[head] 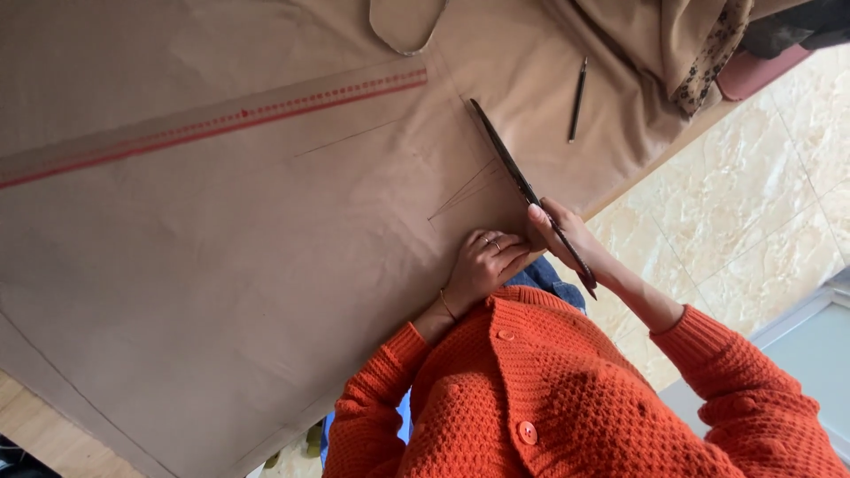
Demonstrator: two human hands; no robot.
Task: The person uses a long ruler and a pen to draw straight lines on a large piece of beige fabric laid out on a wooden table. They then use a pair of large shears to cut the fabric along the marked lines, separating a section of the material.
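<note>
A wide sheet of tan fabric point(221, 257) covers the table. My right hand point(571, 237) grips a pair of long dark scissors point(509, 159), whose blades point up and away across the cloth near its right edge. My left hand point(482, 264), with a ring and a thin bracelet, presses flat on the fabric just left of the scissors. Thin drawn lines point(460, 190) fan out on the cloth beside the blades. Both arms wear orange knitted sleeves.
A long pale ruler with red markings point(212, 119) lies slanted across the fabric. A dark pen point(577, 99) rests near the top right. A curved tan piece point(403, 22) and bunched cloth with a spotted print point(708, 44) lie at the top. Marbled floor tiles point(753, 204) show at right.
</note>
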